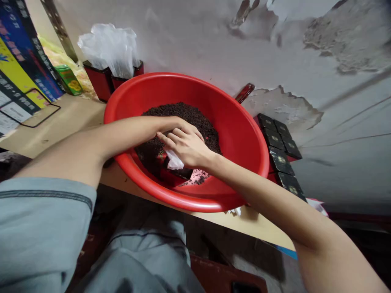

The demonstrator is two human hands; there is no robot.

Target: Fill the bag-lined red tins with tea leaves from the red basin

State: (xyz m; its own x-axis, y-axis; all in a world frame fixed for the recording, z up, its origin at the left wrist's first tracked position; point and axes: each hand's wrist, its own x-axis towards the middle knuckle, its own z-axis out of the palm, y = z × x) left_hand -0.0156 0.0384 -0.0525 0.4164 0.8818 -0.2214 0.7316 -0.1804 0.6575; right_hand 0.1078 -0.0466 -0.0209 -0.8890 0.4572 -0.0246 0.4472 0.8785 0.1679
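Observation:
A large red basin (241, 134) holds a heap of dark, loose granules (180, 110), with a pinkish patch of bare bottom near its front. Over the heap, my left hand (186, 127) reaches in from the left, partly covered by my right hand; its fingertips are mostly hidden. My right hand (187, 148) lies across it with the fingers pointing left, the index finger stretched out. Below the right palm hangs a whitish clear plastic bag (175, 161), its upper part hidden by that hand. A dark object beneath the bag is too shaded to make out.
Behind the basin at the left, red containers (99, 81) hold clear plastic bags (111, 47). A green can (69, 79) and printed boxes (23, 61) stand farther left. Black-lidded tins (279, 158) line the right side. A dark red handle (244, 92) leans by the wall.

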